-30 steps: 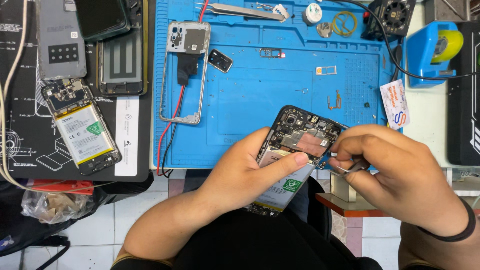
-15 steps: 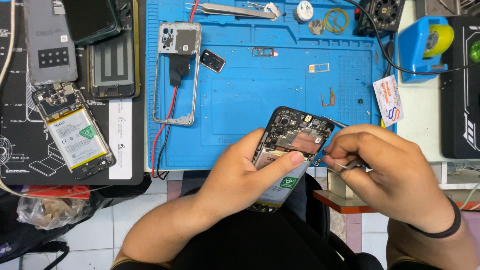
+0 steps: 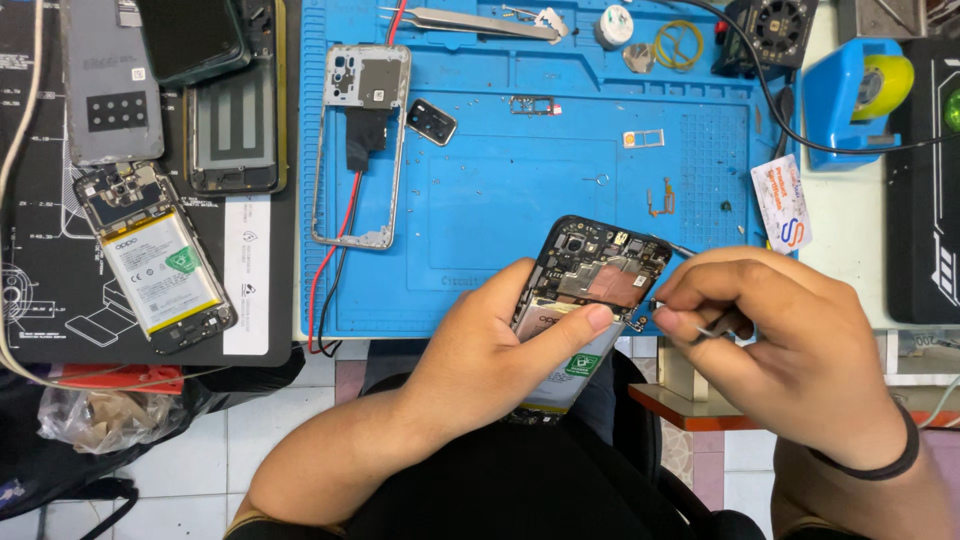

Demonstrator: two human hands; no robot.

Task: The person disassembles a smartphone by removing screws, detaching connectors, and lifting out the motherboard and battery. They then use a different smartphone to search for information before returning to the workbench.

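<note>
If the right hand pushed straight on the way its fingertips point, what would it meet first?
Probably the opened phone in the left hand: the right hand points left at its right edge, nearly touching.

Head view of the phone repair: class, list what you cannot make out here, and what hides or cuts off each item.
- Opened phone: its lower half is covered by the left hand.
- Thin metal tool in the right hand: only the tip shows; the fingers hide the rest.
- Small part at the phone's edge: too small to identify.
- Black mat: cut off by the right edge.
</note>
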